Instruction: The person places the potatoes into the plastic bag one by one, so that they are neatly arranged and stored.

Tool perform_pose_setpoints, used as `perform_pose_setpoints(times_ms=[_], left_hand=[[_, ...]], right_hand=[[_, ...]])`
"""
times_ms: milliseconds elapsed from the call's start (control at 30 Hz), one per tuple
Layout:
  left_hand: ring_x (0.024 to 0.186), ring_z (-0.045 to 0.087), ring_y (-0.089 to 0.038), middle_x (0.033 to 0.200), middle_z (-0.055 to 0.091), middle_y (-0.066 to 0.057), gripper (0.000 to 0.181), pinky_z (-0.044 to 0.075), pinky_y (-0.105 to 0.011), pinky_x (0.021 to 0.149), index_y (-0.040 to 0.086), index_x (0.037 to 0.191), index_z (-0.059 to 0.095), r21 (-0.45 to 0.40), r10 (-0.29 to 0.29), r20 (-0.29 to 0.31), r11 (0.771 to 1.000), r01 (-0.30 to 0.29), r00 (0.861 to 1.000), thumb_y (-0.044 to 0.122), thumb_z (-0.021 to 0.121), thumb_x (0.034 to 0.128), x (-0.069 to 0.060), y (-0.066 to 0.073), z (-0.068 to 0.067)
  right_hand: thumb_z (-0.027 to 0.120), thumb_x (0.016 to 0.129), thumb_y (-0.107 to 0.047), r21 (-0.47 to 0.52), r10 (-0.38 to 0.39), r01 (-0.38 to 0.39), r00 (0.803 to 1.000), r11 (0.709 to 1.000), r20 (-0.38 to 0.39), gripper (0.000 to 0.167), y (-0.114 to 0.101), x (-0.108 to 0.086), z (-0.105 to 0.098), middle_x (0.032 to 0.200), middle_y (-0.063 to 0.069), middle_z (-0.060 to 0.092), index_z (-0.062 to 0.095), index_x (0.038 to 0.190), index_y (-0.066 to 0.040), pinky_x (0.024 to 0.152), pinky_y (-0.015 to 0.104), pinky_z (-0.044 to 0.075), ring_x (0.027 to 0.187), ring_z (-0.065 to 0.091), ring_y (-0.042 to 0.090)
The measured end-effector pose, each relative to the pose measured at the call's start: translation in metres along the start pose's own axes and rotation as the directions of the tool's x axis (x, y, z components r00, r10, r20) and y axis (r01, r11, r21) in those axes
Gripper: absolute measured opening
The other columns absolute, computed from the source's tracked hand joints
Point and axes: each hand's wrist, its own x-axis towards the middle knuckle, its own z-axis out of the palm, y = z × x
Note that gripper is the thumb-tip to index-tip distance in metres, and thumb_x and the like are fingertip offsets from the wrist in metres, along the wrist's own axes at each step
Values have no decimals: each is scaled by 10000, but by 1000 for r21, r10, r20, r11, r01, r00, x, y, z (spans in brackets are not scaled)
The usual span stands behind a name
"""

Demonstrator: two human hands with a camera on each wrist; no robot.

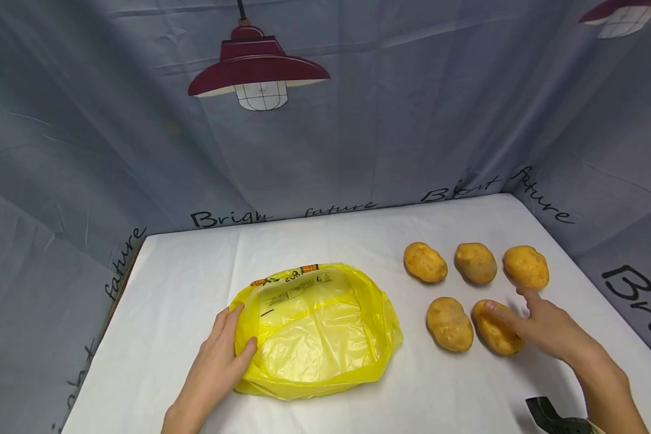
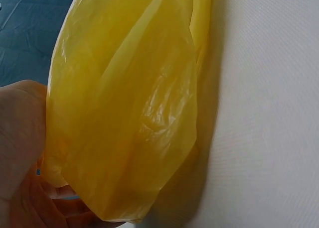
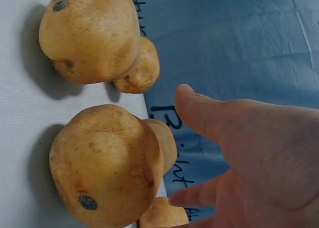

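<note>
A yellow plastic bag (image 1: pixel 314 343) lies on the table with its wide mouth facing up. My left hand (image 1: pixel 208 367) pinches the bag's left rim, thumb on the inner side and fingers outside; in the left wrist view, the bag (image 2: pixel 129 108) hides part of the hand (image 2: pixel 22 143). My right hand (image 1: pixel 559 331) hovers, fingers spread, over the front-right potato (image 1: pixel 496 337). The right wrist view shows the hand (image 3: pixel 264 158) beside the large near potato (image 3: pixel 104 168), with a gap between them.
Another potato (image 1: pixel 449 325) sits left of the one below my right hand. Behind them stand three more in a row: left (image 1: pixel 425 263), middle (image 1: pixel 475 264) and right (image 1: pixel 526 267). Grey printed cloth (image 1: pixel 358 132) hangs behind the white table (image 1: pixel 179 289).
</note>
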Motion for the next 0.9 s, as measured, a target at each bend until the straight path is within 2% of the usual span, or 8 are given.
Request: perform_pose_setpoints(times_ms=[100, 233, 400, 567, 700, 800, 900], left_hand=[[1218, 537, -478, 1555, 329, -205, 678, 437, -608, 984, 42, 1558, 326, -2, 1, 1, 1000, -1, 1000, 248, 616, 980, 1, 0, -1], [1206, 545, -480, 1557, 328, -205, 679, 444, -611, 971, 40, 1558, 325, 7, -4, 1, 1000, 4, 1000, 252, 613, 981, 1, 1, -1], [1201, 544, -492, 1554, 329, -215, 680, 444, -622, 962, 38, 1558, 325, 20, -12, 1, 1000, 12, 1000, 256, 611, 981, 3, 2, -2], [1203, 542, -491, 1554, 332, -213, 674, 445, -623, 959, 45, 1560, 324, 15, -16, 6, 1000, 16, 1000, 258, 605, 986, 4, 2, -1], [1215, 538, -483, 1553, 335, -203, 674, 442, -617, 967, 53, 1560, 326, 9, -25, 12, 1000, 24, 1000, 269, 605, 985, 3, 2, 1], [1218, 537, -480, 1555, 335, -191, 679, 441, -612, 971, 62, 1561, 325, 11, -33, 14, 999, 32, 999, 278, 610, 984, 3, 1, 1], [1210, 543, -479, 1552, 341, -178, 680, 442, -611, 970, 69, 1560, 330, 8, -42, 13, 999, 42, 999, 281, 616, 981, 3, 1, 1]], right_hand=[[426, 948, -727, 1, 31, -31, 999, 1000, 23, 1143, 0, 2, 0, 1411, 534, 188, 9, 1509, 177, 887, 757, 366, 1237, 283, 710], [448, 924, -751, -42, 64, -63, 997, 997, 31, 1185, -3, 4, 4, 1380, 538, 233, 84, 1460, 241, 897, 744, 376, 1215, 321, 699], [485, 894, -773, -93, 76, -73, 997, 993, 25, 1198, -6, 7, 10, 1333, 527, 320, 188, 1415, 265, 888, 718, 405, 1174, 387, 676], [493, 884, -780, -106, 88, -84, 995, 991, 36, 1209, -4, 7, 12, 1312, 524, 350, 211, 1396, 278, 863, 686, 443, 1140, 433, 658], [515, 887, -763, -67, 87, -83, 995, 994, 55, 1191, -3, 7, 14, 1281, 520, 377, 206, 1395, 269, 737, 525, 549, 911, 614, 475], [530, 889, -751, -20, 90, -89, 994, 996, 69, 1170, -3, 8, 16, 1264, 513, 384, 203, 1396, 251, 646, 422, 566, 802, 630, 319], [522, 897, -747, 5, 86, -87, 994, 996, 74, 1136, -4, 10, 17, 1222, 487, 427, 222, 1387, 233, 640, 397, 559, 801, 613, 295]])
